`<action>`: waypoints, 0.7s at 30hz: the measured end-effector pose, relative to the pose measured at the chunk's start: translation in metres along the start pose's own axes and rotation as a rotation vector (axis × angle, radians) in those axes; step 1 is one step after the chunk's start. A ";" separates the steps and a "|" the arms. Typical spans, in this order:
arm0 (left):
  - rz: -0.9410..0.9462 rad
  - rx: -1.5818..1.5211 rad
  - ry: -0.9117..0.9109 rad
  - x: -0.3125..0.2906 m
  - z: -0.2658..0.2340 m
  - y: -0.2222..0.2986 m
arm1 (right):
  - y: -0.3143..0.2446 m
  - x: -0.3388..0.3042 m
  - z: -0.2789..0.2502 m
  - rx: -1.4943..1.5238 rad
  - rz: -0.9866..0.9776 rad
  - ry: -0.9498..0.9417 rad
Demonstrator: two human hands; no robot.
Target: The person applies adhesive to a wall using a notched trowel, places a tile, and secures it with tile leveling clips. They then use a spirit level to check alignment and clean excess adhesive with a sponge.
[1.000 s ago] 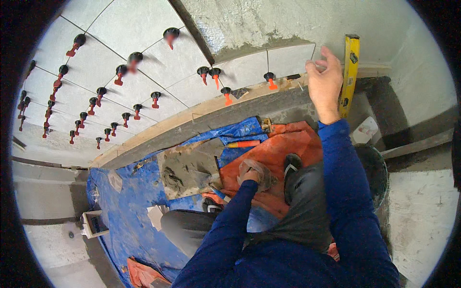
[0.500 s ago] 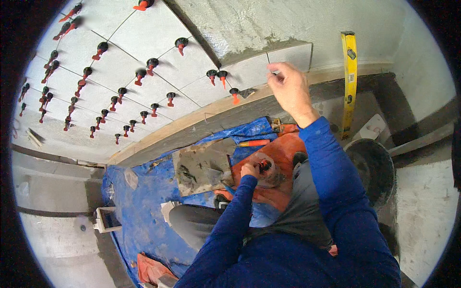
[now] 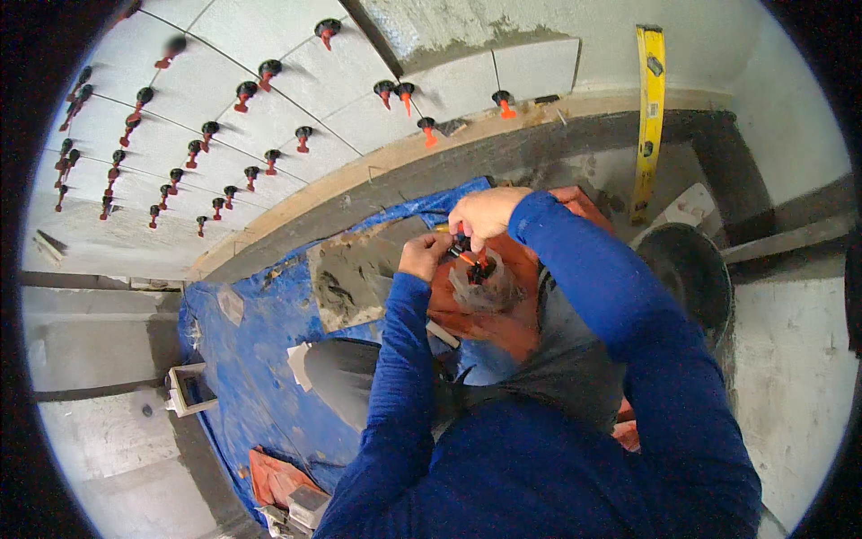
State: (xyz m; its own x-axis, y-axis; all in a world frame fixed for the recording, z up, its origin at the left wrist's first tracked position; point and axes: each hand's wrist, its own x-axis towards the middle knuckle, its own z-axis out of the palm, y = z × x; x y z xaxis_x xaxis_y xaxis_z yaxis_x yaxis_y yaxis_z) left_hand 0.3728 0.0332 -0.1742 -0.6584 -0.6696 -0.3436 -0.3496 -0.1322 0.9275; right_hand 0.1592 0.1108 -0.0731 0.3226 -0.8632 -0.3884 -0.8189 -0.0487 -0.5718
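My right hand (image 3: 489, 214) reaches down over a clear plastic bag (image 3: 489, 295), its fingers closed on a black and orange tile levelling clip (image 3: 464, 255). Beside it on the left, my left hand (image 3: 422, 257) is closed, fingertips at the same clip; what exactly it pinches is partly hidden. More black and red clip pieces (image 3: 482, 270) lie in the bag. Up on the wall, pale tiles (image 3: 449, 87) carry several such clips along their joints. One orange clip (image 3: 505, 104) stands at the lower joint of the rightmost tiles.
A yellow spirit level (image 3: 649, 126) leans at the right, above a black bucket (image 3: 687, 278). A wooden batten (image 3: 364, 166) runs under the tiles. A mortar-smeared board (image 3: 350, 278) lies on the blue tarp (image 3: 251, 359). A white frame (image 3: 190, 389) stands at the left.
My right hand has come down from the right-hand tiles to the bag, and an orange clip now shows at that joint. My left hand has lifted from the bag to meet it.
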 end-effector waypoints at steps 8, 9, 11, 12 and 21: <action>-0.164 0.201 -0.022 0.027 0.015 -0.076 | 0.009 0.020 0.012 0.017 0.097 0.081; -0.134 0.120 -0.017 0.027 0.013 -0.076 | 0.010 0.020 0.013 0.035 0.090 0.060; -0.152 -0.010 0.015 0.023 0.007 -0.066 | 0.011 0.018 0.012 0.052 0.110 0.030; -0.097 -0.197 -0.004 0.021 0.003 -0.056 | 0.010 0.015 0.012 -0.036 0.066 0.053; 0.302 -0.921 0.038 0.026 0.037 0.063 | 0.007 -0.028 -0.042 0.449 0.106 0.378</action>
State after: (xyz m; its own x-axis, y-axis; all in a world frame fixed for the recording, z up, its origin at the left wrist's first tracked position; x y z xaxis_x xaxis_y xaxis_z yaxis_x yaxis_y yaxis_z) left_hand 0.3091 0.0348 -0.1299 -0.6073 -0.7902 -0.0824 0.4999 -0.4607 0.7333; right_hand 0.1246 0.1139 -0.0353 -0.0094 -0.9748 -0.2228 -0.5303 0.1938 -0.8253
